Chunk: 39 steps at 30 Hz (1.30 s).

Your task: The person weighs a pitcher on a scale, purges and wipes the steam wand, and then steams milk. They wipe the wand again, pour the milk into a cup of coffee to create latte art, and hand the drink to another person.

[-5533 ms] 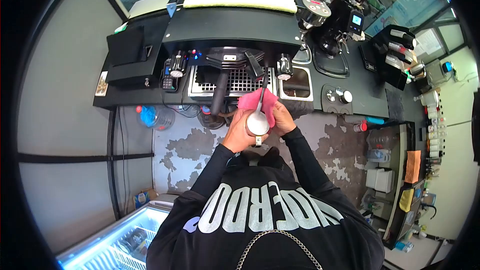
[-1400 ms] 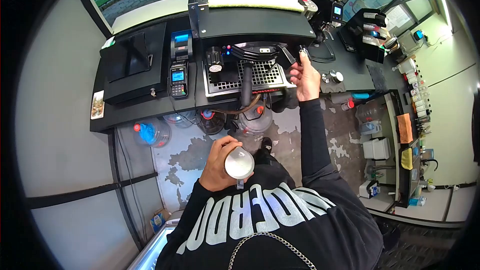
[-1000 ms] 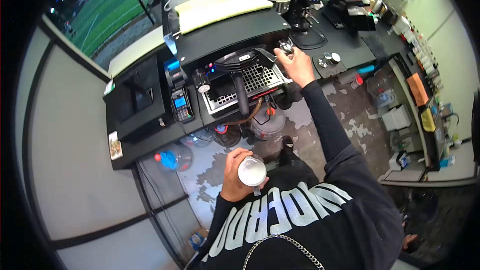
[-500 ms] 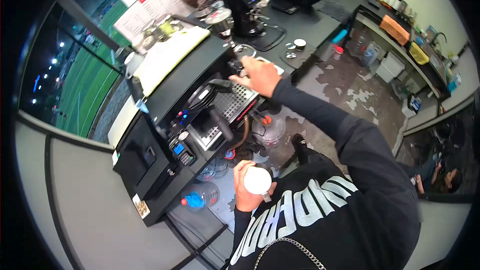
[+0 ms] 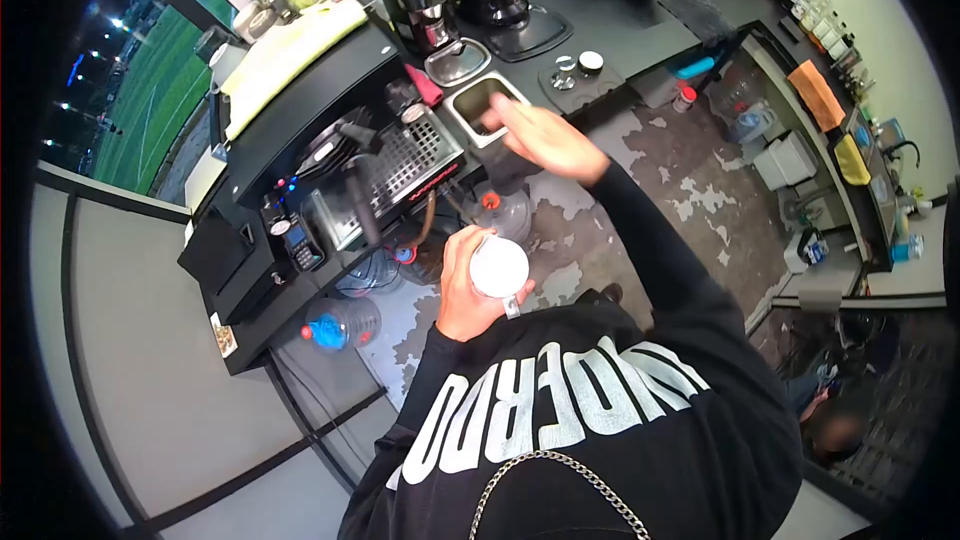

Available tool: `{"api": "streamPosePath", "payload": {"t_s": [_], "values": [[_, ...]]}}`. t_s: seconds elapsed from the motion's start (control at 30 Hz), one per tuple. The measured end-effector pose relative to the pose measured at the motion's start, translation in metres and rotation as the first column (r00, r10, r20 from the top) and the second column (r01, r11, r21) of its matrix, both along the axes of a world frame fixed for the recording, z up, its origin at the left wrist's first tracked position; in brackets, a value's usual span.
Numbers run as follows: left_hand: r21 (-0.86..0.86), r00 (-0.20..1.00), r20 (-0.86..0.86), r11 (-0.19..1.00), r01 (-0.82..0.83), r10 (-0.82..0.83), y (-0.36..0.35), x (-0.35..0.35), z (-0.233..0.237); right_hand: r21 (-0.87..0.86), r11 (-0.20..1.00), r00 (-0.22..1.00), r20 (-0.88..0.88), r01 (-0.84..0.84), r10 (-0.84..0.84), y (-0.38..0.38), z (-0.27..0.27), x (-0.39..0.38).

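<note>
My left hand (image 5: pixel 463 285) is wrapped round what looks like a milk pitcher (image 5: pixel 499 267), held upright in front of my chest. From above its round top shows as bright white, and a small metal tab sticks out on the side toward me. My right hand (image 5: pixel 545 138) is stretched out, fingers extended and a little blurred, with nothing seen in it. It hovers over the near edge of a square metal bin (image 5: pixel 462 108) set in the counter. Left of that hand stands the espresso machine with its slotted drip tray (image 5: pixel 412 155).
Coffee grinders (image 5: pixel 425 0) stand behind the bin. A mat (image 5: pixel 590 90) holds small round items at the counter edge. A card terminal (image 5: pixel 300 248) sits at the left. Large water bottles (image 5: pixel 345 323) stand on the floor below. A seated person appears at lower right.
My right hand has moved off the right end of the espresso machine, back to the bin's near edge. The view has shifted; my left hand still holds the pitcher.
</note>
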<state>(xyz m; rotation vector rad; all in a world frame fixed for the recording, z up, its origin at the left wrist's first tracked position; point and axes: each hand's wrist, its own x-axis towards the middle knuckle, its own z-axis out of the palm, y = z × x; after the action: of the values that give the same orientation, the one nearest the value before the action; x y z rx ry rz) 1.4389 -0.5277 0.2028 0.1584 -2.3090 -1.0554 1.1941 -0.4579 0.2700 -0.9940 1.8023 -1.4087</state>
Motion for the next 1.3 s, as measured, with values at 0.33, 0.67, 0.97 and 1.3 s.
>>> {"api": "streamPosePath", "payload": {"t_s": [0.33,0.67,0.97,1.3], "values": [[0.059,0.991,-0.003,0.989,-0.137,0.137,0.157,-0.191,-0.036,0.073,0.986,0.943,0.288,0.153,-0.167,0.27,-0.045,0.005],[0.068,0.991,0.078,0.992,0.103,-0.108,0.257,-0.382,-0.071,0.105,0.861,0.601,0.674,0.498,-0.43,0.351,-0.084,-0.128],[0.084,0.864,0.177,0.882,0.465,-0.472,0.312,-0.582,-0.075,0.249,0.526,0.393,0.432,0.813,-0.812,0.402,-0.105,-0.285],[-0.15,0.282,0.129,0.263,0.953,-0.951,0.408,-0.803,-0.011,0.246,0.137,0.05,0.329,0.959,-0.943,0.516,-0.138,-0.425]]}}
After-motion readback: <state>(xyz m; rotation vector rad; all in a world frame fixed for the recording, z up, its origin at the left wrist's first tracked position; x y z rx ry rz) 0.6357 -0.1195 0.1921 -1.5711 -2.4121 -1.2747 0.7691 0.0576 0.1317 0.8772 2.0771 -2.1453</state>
